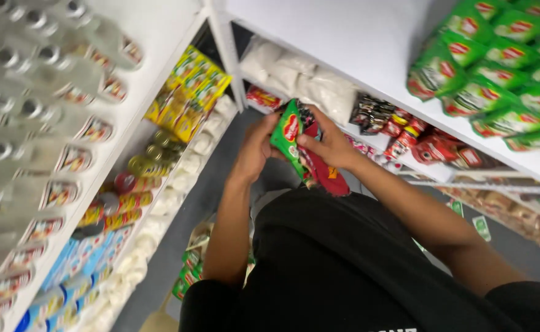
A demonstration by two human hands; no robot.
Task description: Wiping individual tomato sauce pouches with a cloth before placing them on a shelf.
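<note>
The person stood in a narrow aisle between two white shelf units, both hands raised in front of the chest. The left hand [256, 147] and the right hand [326, 144] were close together, each closed on the same small stack of snack packets [301, 147]. A green packet [287, 136] with a red oval label sat on the near side of the stack, under the left thumb, and a dark red packet [326, 175] hung below the right hand's fingers. How many packets lay between them could not be told, as the picture was blurred there.

On the right, a shelf [368, 49] carried rows of matching green packets [503, 67]; below it lay white bags [307, 83] and small red packets [430, 147]. On the left, the shelves held silver-topped bottles [30, 110], yellow boxes [190, 92] and tins [147, 163]. More packets lay on the grey floor [190, 264] by the person's left arm.
</note>
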